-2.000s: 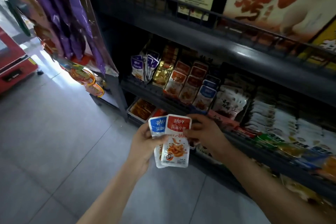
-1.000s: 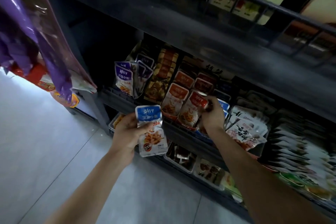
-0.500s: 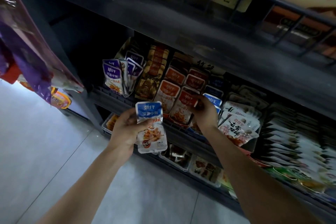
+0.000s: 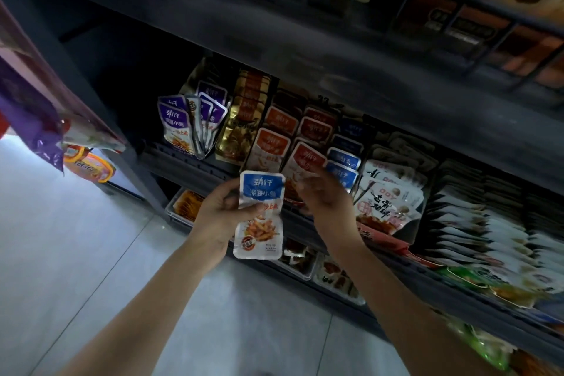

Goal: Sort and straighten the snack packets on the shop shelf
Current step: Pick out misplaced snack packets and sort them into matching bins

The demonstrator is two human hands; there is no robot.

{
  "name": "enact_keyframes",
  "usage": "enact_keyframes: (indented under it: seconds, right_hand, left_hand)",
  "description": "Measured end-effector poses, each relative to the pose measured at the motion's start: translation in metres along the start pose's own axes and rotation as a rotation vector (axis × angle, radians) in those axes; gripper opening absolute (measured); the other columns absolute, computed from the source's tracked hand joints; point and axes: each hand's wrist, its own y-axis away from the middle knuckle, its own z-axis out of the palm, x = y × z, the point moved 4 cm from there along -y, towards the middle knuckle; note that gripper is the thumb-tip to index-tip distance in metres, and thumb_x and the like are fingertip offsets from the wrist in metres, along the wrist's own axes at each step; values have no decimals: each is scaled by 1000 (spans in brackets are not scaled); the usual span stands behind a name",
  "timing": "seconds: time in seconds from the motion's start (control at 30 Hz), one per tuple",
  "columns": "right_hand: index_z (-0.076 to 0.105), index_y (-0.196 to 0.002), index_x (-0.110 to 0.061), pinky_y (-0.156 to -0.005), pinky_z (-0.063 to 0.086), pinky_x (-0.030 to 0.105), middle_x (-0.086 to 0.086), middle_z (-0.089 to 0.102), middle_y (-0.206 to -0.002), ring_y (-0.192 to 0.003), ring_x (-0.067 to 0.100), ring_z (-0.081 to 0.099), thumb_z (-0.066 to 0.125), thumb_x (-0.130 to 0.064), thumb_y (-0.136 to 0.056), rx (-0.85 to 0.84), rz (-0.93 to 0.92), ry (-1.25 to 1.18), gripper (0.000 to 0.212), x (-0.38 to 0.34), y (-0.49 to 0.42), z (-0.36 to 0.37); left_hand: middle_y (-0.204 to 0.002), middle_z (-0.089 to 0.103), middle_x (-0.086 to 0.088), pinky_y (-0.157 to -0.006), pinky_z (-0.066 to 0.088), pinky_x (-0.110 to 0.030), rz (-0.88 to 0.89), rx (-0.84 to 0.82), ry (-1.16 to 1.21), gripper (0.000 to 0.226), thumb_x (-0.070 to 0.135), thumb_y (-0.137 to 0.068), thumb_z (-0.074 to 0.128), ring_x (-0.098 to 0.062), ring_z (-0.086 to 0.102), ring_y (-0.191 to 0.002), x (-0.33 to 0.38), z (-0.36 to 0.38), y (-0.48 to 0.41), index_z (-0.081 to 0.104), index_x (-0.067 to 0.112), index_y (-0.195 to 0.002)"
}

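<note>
The blue packet [image 4: 259, 214] held in the left hand [image 4: 224, 217] reads 劲仔 in white on its blue top, with 深海小鱼 beneath; the small print at its foot is too fine to read. Up and to the left of that hand, the front purple packet [image 4: 176, 127] bears the same 劲仔 and 深海小鱼, and 劲仔 shows again on the red packets [image 4: 306, 159] and the blue shelf packets [image 4: 343, 159] just above the right hand [image 4: 326, 198]. To the right of the right hand, the white packets [image 4: 385, 207] carry DDY in pink and black brush characters that look like 去骨猪蹄.
</note>
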Motion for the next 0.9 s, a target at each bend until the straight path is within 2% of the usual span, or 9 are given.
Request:
enact_keyframes:
  seconds: [0.1, 0.27, 0.37, 0.43, 0.5, 0.6, 0.67, 0.77, 0.9]
  right_hand:
    - [59, -91, -37, -52, 52, 16, -17, 72, -72, -61, 0, 66, 62, -1, -85, -200, 138, -190, 37, 7, 13, 3]
    - [64, -86, -33, -49, 48, 14, -17, 72, -67, -57, -1, 64, 65, 8, -80, -216, 151, -54, 41, 11, 10, -29]
    - [67, -89, -28, -46, 48, 15, -10, 73, -71, -58, 1, 66, 66, 7, -80, -84, 174, -84, 35, 10, -5, -55]
    - [67, -94, -15, -49, 50, 17, -11, 68, -64, -56, 1, 64, 64, 10, -79, 69, 168, -99, 29, 8, -22, -73]
    - [66, -93, -15, -64, 54, 28, -11, 63, -61, -65, 8, 62, 61, 10, -81, 177, 111, 10, 28, 7, -39, -85]
    - [64, -103, -15, -77, 55, 44, 9, 71, -95, -87, 28, 66, 58, -2, -85, 223, 23, 403, 22, 11, -56, -85]
    - [64, -107, -15, -69, 53, 38, 12, 71, -99, -86, 31, 66, 53, -6, -87, 262, -4, 549, 25, 16, -60, -80]
    - [65, -107, -14, -59, 36, 26, 15, 72, -91, -78, 32, 65, 51, -4, -86, 348, -33, 646, 27, 19, -61, -77]
    - [70, -98, -15, -54, 32, 24, 13, 72, -81, -69, 32, 65, 53, -5, -83, 286, -103, 749, 24, 21, -57, -73]
  left_hand:
    - [-100, 69, -19, -71, 55, -34, 28, -83, -100, 51, -17, -69, 65, -30, 65, -93, -4, 13, 8, 58, 1, -116]
    - [-99, 72, -10, -73, 57, -29, 12, -162, -130, 48, -13, -69, 68, -23, 68, -92, -13, 39, 10, 62, 11, -110]
    - [-98, 72, -1, -69, 56, -24, -2, -188, -79, 46, -10, -72, 68, -12, 69, -89, -14, 52, 5, 61, 21, -105]
    - [-107, 68, -1, -77, 57, -26, 4, -156, -53, 47, -8, -74, 69, -10, 67, -95, -14, 54, -1, 59, 23, -108]
    - [-115, 64, -2, -88, 54, -30, 13, -123, -42, 47, -6, -77, 68, -11, 63, -104, -14, 57, -6, 57, 20, -116]
    - [-119, 62, -4, -95, 49, -33, 12, -125, -51, 44, -3, -82, 64, -10, 60, -107, -15, 66, -10, 56, 15, -121]
    - [-118, 61, -5, -97, 48, -33, 16, -142, -79, 37, -2, -85, 60, -8, 60, -105, -16, 75, -13, 57, 16, -117]
    - [-111, 59, -5, -103, 40, -38, 31, -133, -121, 35, -3, -88, 55, -12, 56, -104, -21, 88, -20, 57, 13, -119]
    - [-98, 56, 12, -96, 46, -35, 26, -92, -138, 40, -5, -89, 51, -10, 56, -97, -23, 102, -33, 57, 29, -110]
